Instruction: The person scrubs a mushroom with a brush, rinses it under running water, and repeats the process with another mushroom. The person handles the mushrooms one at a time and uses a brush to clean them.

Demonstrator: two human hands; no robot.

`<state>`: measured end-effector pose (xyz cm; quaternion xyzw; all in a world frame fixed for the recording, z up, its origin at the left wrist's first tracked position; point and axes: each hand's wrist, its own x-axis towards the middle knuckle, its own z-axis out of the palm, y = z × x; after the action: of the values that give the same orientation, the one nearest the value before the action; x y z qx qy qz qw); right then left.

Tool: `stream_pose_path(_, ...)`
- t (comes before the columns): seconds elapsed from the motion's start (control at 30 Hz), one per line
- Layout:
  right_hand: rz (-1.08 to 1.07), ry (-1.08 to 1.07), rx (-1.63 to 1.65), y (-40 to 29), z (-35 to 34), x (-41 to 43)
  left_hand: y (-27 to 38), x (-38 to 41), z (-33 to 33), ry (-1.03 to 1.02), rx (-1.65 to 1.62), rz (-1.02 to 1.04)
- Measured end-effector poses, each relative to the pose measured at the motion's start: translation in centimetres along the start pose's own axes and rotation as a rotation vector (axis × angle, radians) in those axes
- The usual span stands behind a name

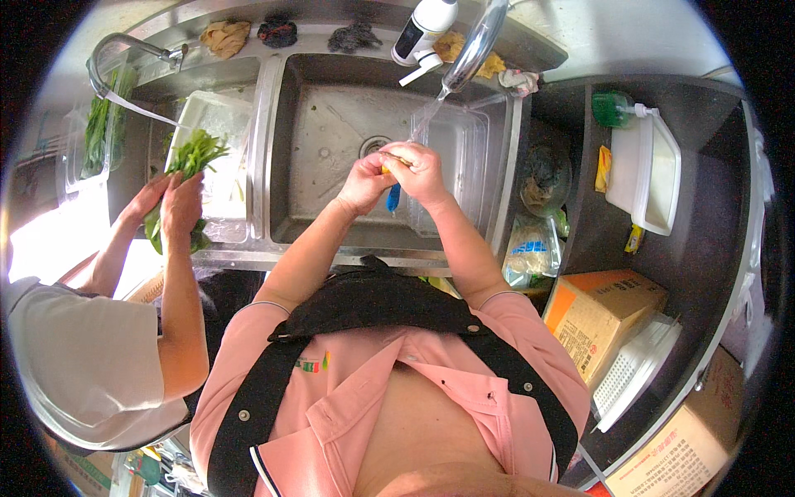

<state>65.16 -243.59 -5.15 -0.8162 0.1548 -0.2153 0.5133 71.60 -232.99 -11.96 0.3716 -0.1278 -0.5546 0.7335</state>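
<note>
My left hand [363,185] and my right hand [421,173] meet over the steel sink basin [335,136], fingers closed around a small object with a blue end [393,199]. Yellow shows between the fingers, and a thin brownish edge lies along the top. My hands hide most of it, so its kind is unclear. Just beyond my hands, water [425,115] runs from the chrome faucet [472,53]. A clear plastic tub [463,180] stands in the basin, partly behind my right hand and forearm.
At the left basin, a co-worker's hands [177,202] hold leafy greens [195,152] by a white tray [227,205], under another running faucet [99,74]. A white bottle [425,28] and rags [225,38] line the back ledge. Shelving at right holds a cardboard box [605,317].
</note>
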Motion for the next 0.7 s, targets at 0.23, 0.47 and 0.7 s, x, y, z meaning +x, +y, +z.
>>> stream_pose_path(0.23, 0.039, 0.064, 0.010, 1.4, -0.2, 0.2, 1.1, -0.1, 1.2, 0.038, -0.022, -0.167)
stream_pose_path(0.47, 0.199, 0.092, 0.122, 2.6, -0.7, -0.2, 1.3, 0.3, 2.3, 0.064, -0.057, -0.204)
stream_pose_path(0.7, 0.426, -0.002, 0.271, 3.0, -1.1, 0.1, 1.4, 0.1, 1.8, 0.037, -0.171, -0.246)
